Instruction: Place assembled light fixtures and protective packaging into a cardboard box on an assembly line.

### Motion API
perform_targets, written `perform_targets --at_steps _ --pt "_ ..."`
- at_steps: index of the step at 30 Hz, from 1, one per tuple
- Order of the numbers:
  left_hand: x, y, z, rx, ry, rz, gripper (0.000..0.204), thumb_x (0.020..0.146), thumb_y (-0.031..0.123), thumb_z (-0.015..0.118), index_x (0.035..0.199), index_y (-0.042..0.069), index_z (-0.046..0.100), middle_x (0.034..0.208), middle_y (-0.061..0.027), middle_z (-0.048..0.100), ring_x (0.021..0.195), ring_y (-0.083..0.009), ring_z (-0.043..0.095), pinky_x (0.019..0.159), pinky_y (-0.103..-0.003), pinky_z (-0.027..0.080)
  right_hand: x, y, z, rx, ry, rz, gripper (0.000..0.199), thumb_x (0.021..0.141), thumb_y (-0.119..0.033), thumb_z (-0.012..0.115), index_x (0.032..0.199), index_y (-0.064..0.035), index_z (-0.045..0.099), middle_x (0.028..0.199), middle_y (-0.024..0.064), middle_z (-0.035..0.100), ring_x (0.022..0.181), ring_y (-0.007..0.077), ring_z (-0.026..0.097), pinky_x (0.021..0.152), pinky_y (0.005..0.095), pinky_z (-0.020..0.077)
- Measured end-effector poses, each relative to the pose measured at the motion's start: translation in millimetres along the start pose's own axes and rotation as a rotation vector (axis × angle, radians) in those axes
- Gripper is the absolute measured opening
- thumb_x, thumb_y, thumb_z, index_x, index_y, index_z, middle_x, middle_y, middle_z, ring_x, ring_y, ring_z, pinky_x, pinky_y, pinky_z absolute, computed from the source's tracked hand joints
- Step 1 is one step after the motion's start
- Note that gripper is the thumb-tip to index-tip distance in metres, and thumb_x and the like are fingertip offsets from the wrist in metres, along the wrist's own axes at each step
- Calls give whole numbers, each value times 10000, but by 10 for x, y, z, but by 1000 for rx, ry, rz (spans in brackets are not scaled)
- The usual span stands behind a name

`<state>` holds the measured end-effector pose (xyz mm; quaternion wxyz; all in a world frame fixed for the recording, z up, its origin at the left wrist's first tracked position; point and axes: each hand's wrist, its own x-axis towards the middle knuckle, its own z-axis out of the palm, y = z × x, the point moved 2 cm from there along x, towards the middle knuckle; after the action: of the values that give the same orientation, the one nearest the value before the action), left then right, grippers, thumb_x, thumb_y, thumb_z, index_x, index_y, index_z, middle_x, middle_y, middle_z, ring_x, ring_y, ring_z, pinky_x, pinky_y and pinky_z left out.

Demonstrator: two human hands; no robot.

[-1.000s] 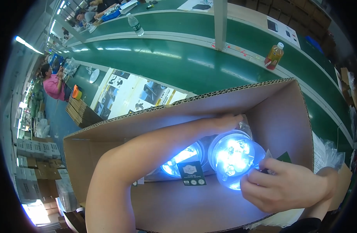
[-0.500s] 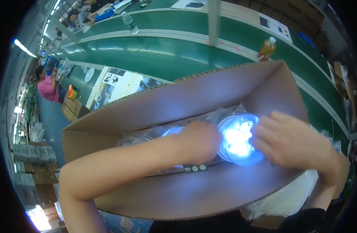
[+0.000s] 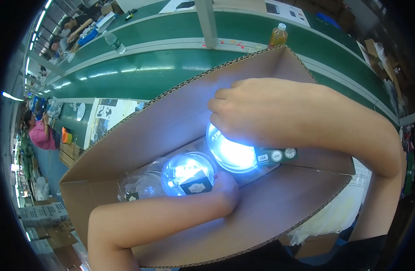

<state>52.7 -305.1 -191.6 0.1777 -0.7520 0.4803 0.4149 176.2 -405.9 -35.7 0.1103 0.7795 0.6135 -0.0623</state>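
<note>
My left hand [image 3: 226, 193] sat half curled in the box [image 3: 279, 207], beside the middle dome [image 3: 184, 169], its grip hidden from me. Beyond, my right hand [image 3: 243, 108] bent over the right dome [image 3: 234, 157] there, hold unclear; the step looked like settling domes, and next called for a light, level touch.

a cold blue-white glare from the right dome [image 3: 234, 156] burns out its detail; the left dome [image 3: 182, 167] glows a little less. both throw a bluish cast on the box walls [image 3: 171, 119]. ceiling tubes [image 3: 40, 21] shine at upper left, and pale reflections streak the green surface [image 3: 139, 76]. the distance looks soft, straight edges bow, and black rims the corners.
</note>
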Motion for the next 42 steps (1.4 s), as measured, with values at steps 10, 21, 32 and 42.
perform_targets --at_steps 10,21,32,42 --pt "514 -147 467 -702 -101 -216 304 935 115 481 1143 -2 670 1129 -201 686 1044 -318 676 875 -397 541 -4 -87 22 109 130 -39 70 766 -70 652 731 -20 686 823 120 683 795 248 678 716 326 550" --pt "-16 -244 -24 -969 13 275 465 990 15 396 1443 67 482 1492 -97 486 1233 -291 569 1031 -390 450 -124 -130 -53 -49 32 -47 89 746 -105 691 734 -23 725 810 125 703 810 249 697 710 334 561" --pt "94 -38 -11 -1248 13 -44 823 1033 644 217 1472 -31 385 1475 -300 437 1395 -398 414 1163 -467 306 58 -169 -123 -56 103 -90 91 747 -103 691 749 -20 728 828 129 705 818 256 700 708 342 565" --pt "316 149 -257 -1276 428 7 574 1073 416 392 1511 45 380 1535 -195 406 1430 -327 385 1175 -414 312 -69 -209 -179 -60 113 -49 94 749 -102 691 762 -17 730 845 133 707 826 262 703 706 350 569"
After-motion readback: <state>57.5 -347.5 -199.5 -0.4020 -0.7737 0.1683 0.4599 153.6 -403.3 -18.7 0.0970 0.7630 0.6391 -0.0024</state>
